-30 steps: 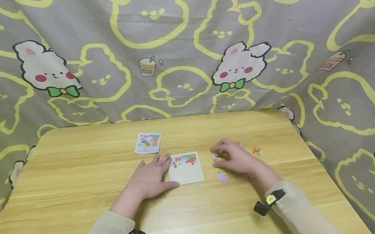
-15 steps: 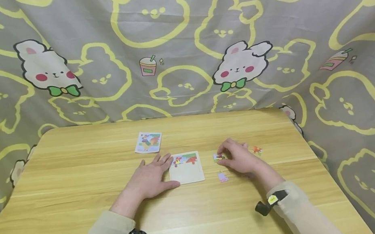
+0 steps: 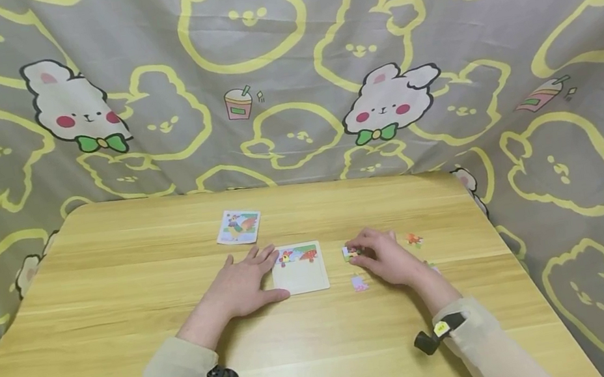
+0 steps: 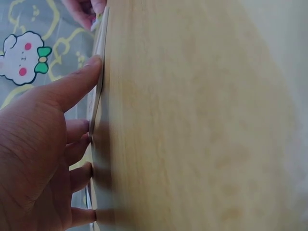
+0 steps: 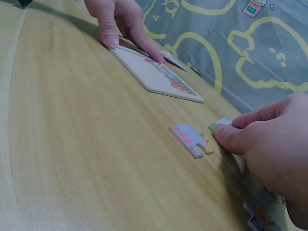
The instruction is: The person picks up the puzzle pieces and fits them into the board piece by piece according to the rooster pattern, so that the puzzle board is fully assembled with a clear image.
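A white square puzzle board (image 3: 301,277) lies on the table with a strip of colourful pieces along its far edge. My left hand (image 3: 243,285) rests at its left side, thumb at the near corner and fingers spread toward the far one. To the right of the board, my right hand (image 3: 385,256) pinches a small puzzle piece (image 3: 350,252) between thumb and fingers, low over the wood. In the right wrist view the thumb lies on the green and pale blue part of this piece (image 5: 220,124); the fingers hide the rest.
A lilac puzzle piece (image 3: 359,283) lies just in front of the right hand. An orange piece (image 3: 413,239) is beyond it to the right, and another piece (image 3: 431,265) shows beside the wrist. A picture card (image 3: 239,227) lies behind the board. A patterned curtain (image 3: 284,73) hangs behind the table.
The right hand has shifted slightly to the right, and the piece at its fingertips shows more than before. The left hand stays at the board.
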Available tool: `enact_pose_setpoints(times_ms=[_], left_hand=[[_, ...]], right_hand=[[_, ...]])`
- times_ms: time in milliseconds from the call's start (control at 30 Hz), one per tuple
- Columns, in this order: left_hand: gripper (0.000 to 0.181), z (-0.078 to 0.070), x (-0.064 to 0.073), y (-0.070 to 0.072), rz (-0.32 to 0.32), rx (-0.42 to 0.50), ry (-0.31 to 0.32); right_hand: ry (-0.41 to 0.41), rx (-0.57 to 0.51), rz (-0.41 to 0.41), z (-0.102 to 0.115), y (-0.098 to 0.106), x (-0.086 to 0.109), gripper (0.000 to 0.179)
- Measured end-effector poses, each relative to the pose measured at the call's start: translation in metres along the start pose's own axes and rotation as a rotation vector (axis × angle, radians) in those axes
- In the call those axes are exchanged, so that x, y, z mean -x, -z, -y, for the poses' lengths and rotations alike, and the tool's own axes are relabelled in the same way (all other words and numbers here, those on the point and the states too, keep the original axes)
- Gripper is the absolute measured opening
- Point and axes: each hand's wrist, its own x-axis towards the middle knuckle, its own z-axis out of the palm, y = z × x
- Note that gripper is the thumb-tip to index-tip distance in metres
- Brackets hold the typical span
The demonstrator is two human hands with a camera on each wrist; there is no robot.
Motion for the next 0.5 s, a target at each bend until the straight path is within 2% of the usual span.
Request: enact_pose_setpoints(times_ms=[300,500], left_hand=[[0.097,-0.001,0.003,0.003,-0.001,0.025,0.001],[0.096,-0.003,0.004,0.004,-0.001,0.036,0.002]], right_hand=[[0.032,0.003,-0.008,0.003,0.000,-0.003,0.034],[0.045,-0.030,-0.001,0.016,-0.004,-0.010,0.034]])
